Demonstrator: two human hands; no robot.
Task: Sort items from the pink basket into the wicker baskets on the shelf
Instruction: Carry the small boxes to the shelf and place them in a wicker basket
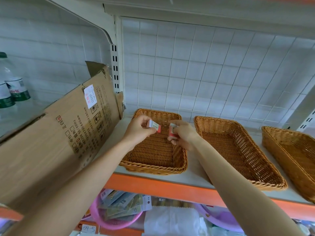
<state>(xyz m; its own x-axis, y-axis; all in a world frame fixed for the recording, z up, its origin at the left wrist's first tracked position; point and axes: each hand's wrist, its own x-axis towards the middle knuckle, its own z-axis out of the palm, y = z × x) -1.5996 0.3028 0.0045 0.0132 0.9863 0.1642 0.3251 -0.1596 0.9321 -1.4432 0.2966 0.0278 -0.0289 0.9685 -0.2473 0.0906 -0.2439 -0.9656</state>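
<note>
While over the leftmost wicker basket (153,167) — left hand (138,130) curled round first box (155,126), right hand (185,136) round second box (172,133).

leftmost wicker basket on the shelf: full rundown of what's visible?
The leftmost wicker basket is a shallow rectangular tray of tan woven wicker with a braided rim and sloping walls. It sits flat on the white shelf, beside a leaning cardboard box, with a gap to the middle basket. Nothing shows inside. Above it the left hand pinches a red-and-white box and the right hand a second box; contact with the basket cannot be told.
</note>
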